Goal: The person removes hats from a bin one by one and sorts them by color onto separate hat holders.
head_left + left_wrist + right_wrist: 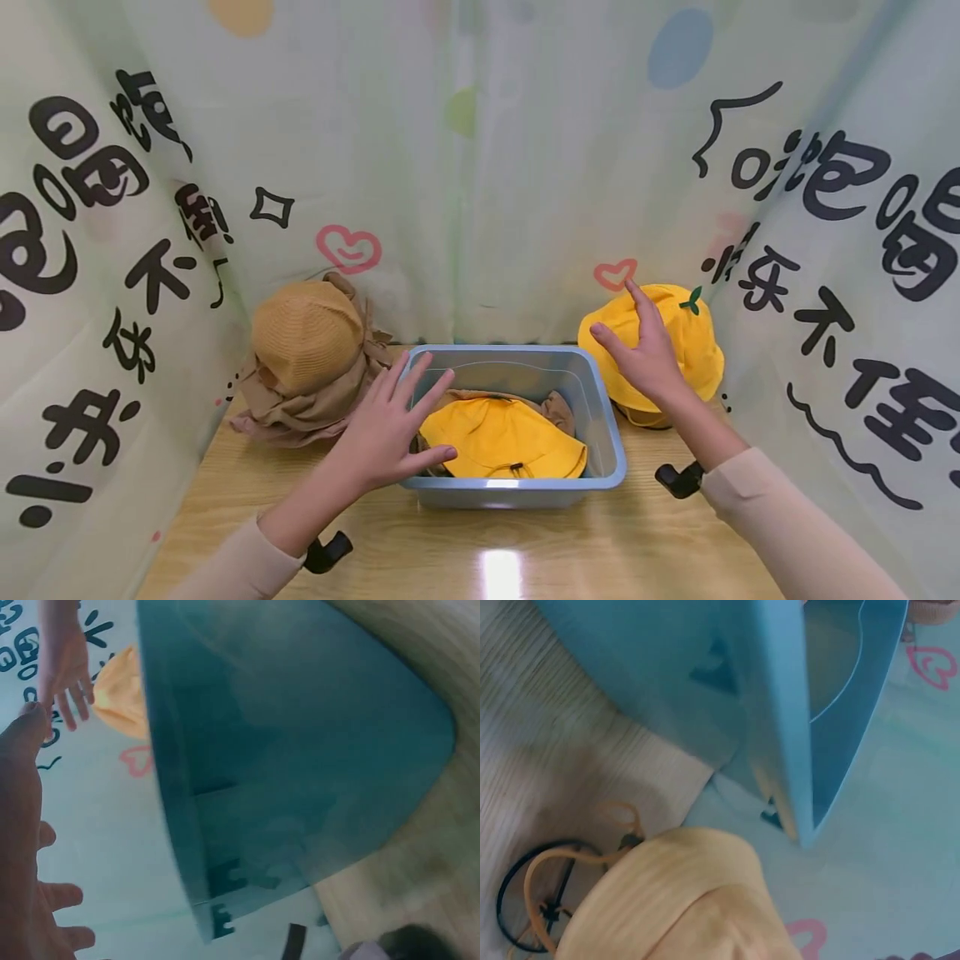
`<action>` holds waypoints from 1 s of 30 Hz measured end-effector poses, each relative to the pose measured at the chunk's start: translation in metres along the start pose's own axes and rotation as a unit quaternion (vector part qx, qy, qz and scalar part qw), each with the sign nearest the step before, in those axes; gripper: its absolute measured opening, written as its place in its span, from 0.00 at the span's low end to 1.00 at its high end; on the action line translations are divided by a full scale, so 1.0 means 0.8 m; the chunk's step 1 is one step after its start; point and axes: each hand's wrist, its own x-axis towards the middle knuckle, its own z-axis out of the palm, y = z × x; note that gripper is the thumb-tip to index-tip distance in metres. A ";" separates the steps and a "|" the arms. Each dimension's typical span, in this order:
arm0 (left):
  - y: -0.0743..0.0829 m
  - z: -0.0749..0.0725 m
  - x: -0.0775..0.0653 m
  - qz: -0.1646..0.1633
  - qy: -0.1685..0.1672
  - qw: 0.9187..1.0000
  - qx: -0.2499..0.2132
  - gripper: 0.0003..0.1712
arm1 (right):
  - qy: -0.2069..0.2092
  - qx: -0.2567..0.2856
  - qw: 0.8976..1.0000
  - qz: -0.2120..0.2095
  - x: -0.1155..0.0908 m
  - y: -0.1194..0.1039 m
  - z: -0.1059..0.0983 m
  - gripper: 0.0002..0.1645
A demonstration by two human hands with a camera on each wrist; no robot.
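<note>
A blue plastic bin (513,494) stands on the table with a yellow hat (502,433) on top inside it and brown cloth (558,412) behind that. My left hand (378,429), fingers spread, hovers over the bin's left side and holds nothing. Above the stacked yellow hats (693,358) on the right is my right hand (648,354), its thumb and fingers extended and its grasp empty. The top yellow hat carries a small green sprout (692,301). In the right wrist view, looped cords (536,900) lie beside a yellow hat (682,900).
Brown and tan hats (307,350) are piled left of the bin. Pale curtains (480,183) with black lettering and pink hearts enclose the back and both sides. The wooden table (420,550) extends in front of the bin.
</note>
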 end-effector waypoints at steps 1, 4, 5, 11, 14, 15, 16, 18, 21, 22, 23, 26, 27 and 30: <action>0.001 0.004 -0.004 -0.003 0.002 1.000 0.004 0.52 | -0.008 0.011 1.000 -0.001 0.000 -0.002 0.003 0.51; 0.004 0.014 -0.016 -0.013 -0.001 1.000 0.009 0.53 | -0.033 0.049 0.998 0.000 0.001 -0.009 0.010 0.48; 0.004 0.018 -0.020 -0.018 -0.005 1.000 0.009 0.53 | -0.041 0.064 0.997 0.001 0.002 -0.011 0.014 0.47; 0.008 0.035 -0.039 -0.043 -0.017 0.999 0.009 0.54 | -0.092 0.091 0.992 0.006 0.005 -0.020 0.033 0.40; 0.008 0.040 -0.045 -0.053 -0.024 0.998 0.015 0.55 | -0.116 0.091 0.989 0.009 0.008 -0.024 0.042 0.36; 0.009 0.041 -0.046 -0.056 -0.028 0.998 0.017 0.55 | -0.122 0.095 0.988 0.010 0.009 -0.024 0.045 0.36; 0.009 0.043 -0.048 -0.057 -0.030 0.998 0.020 0.55 | -0.127 0.101 0.987 0.011 0.010 -0.024 0.049 0.35; 0.010 0.045 -0.052 -0.060 -0.035 0.997 0.023 0.55 | -0.136 0.111 0.984 0.017 0.011 -0.025 0.058 0.34; 0.011 0.048 -0.056 -0.066 -0.044 0.996 0.026 0.54 | -0.147 0.134 0.980 0.027 0.012 -0.027 0.071 0.34; 0.011 0.050 -0.056 -0.068 -0.045 0.996 0.026 0.54 | -0.150 0.137 0.979 0.029 0.012 -0.028 0.076 0.33; 0.011 0.051 -0.057 -0.071 -0.047 0.996 0.024 0.54 | -0.153 0.139 0.978 0.033 0.012 -0.028 0.080 0.33; 0.012 0.054 -0.058 -0.078 -0.052 0.995 0.017 0.53 | -0.163 0.142 0.976 0.035 0.014 -0.029 0.092 0.32; 0.013 0.054 -0.058 -0.080 -0.053 0.995 0.015 0.53 | -0.168 0.141 0.975 0.035 0.014 -0.029 0.095 0.32; 0.013 0.055 -0.058 -0.088 -0.056 0.994 0.013 0.53 | -0.186 0.150 0.970 0.035 0.017 -0.030 0.103 0.31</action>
